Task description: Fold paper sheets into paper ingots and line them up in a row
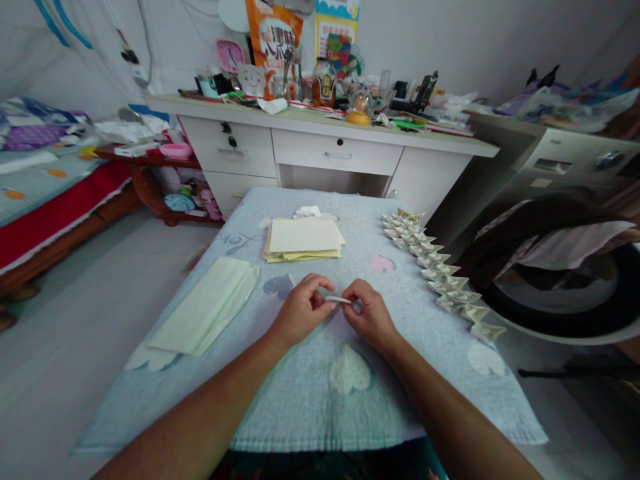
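Observation:
Over the middle of the cloth-covered table [295, 380], a small folded piece of pale paper [339, 300] is held edge-on between my two hands. My left hand [306, 307] pinches its left end between thumb and fingers. The right end is in the closed fingers of my right hand [370, 312]. Beyond the hands lies a stack of cream and yellow paper sheets [305, 235]. To the left rests a pile of long, pale green folded paper [210, 307]. A row of folded paper boats [440, 271] runs down the table's right side.
A crumpled white tissue [307, 211] lies behind the stack. Past the table stands a white desk [340, 143] crowded with jars, a pink clock [231, 55] and a snack bag [274, 40]. At right is a washing machine [555, 167] with its door open; at left, a bed [55, 180].

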A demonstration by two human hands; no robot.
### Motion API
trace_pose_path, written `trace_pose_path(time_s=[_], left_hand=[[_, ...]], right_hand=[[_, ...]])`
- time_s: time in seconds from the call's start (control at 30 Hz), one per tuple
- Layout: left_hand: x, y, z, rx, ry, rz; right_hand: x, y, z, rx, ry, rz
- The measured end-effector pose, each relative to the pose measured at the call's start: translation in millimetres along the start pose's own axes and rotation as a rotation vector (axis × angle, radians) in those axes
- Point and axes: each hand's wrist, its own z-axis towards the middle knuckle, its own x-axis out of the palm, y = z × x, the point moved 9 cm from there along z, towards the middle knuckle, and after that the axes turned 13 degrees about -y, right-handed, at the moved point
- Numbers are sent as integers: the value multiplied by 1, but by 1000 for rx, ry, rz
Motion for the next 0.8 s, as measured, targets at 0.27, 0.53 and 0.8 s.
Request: trace_pose_path(time_s=[0.27,0.53,0.8], left_hand=[[10,-13,-8,275,127,320],[19,-10,-17,411,288,521],[21,-13,-23,502,346,596]], right_hand=[[17,-6,-8,-173,153,-356],[23,-6,-16,-161,317,-383],[19,-4,-18,-177,341,-353]])
